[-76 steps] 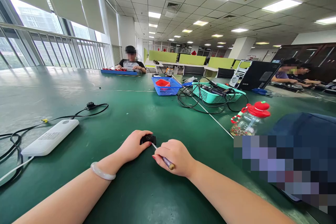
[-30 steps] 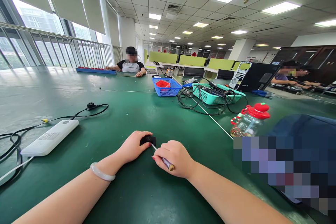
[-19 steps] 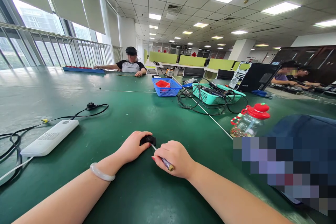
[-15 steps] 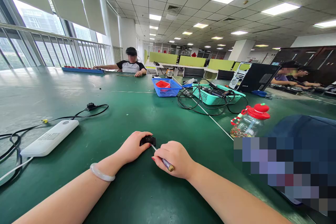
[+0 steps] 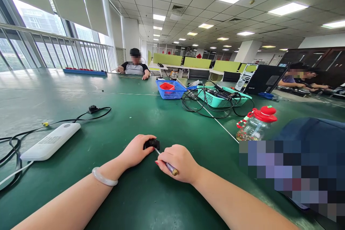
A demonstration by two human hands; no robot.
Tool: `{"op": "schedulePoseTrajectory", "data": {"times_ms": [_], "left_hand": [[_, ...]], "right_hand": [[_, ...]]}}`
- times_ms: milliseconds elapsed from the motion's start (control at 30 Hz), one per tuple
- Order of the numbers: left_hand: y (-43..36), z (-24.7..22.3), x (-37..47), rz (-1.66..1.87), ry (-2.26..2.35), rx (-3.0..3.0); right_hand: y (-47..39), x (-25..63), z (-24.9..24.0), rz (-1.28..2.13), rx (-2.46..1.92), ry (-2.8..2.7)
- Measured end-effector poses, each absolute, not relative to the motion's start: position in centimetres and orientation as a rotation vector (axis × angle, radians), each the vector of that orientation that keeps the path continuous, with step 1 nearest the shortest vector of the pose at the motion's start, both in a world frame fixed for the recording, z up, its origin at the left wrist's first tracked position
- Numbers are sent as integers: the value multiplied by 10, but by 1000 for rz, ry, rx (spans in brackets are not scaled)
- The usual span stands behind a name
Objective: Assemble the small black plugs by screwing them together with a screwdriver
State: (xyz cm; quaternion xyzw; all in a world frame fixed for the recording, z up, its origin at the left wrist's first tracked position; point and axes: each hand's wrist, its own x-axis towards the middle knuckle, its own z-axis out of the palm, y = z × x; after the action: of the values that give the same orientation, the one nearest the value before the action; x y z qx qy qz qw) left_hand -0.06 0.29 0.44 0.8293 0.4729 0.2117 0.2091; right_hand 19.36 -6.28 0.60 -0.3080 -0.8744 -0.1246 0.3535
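My left hand point(image 5: 139, 150) is closed around a small black block-shaped part point(image 5: 154, 144), thumb in front and fingers behind, on the green tabletop point(image 5: 129, 194). Its exact kind is too small to tell. In my right hand point(image 5: 178, 163) is a screwdriver point(image 5: 171, 169), its handle end pointing toward me and its thin metal shaft slanting up and left. The shaft's tip meets the near side of the black part, beside my left thumb. My right fingers cover much of the handle.
At left lie a white power strip point(image 5: 51, 141) and a black cable with a plug point(image 5: 93, 109). Further off stand a blue basket point(image 5: 171, 95) and a teal basket point(image 5: 215, 101) with tangled cables. A red-lidded bottle point(image 5: 254, 125) and dark cloth point(image 5: 312, 133) are at right. A person point(image 5: 135, 67) sits opposite.
Both my hands, the screwdriver and the black part stay nearly where they were. Across the table, the other person has drawn an arm back from the long blue strip.
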Motion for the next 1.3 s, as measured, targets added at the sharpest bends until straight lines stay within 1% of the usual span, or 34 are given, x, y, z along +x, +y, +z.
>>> {"op": "schedulePoseTrajectory", "data": {"times_ms": [1300], "left_hand": [[1,5,-1,585,1319,2292]], "right_hand": [[-64,193,5,-302,-832,-2279]]}}
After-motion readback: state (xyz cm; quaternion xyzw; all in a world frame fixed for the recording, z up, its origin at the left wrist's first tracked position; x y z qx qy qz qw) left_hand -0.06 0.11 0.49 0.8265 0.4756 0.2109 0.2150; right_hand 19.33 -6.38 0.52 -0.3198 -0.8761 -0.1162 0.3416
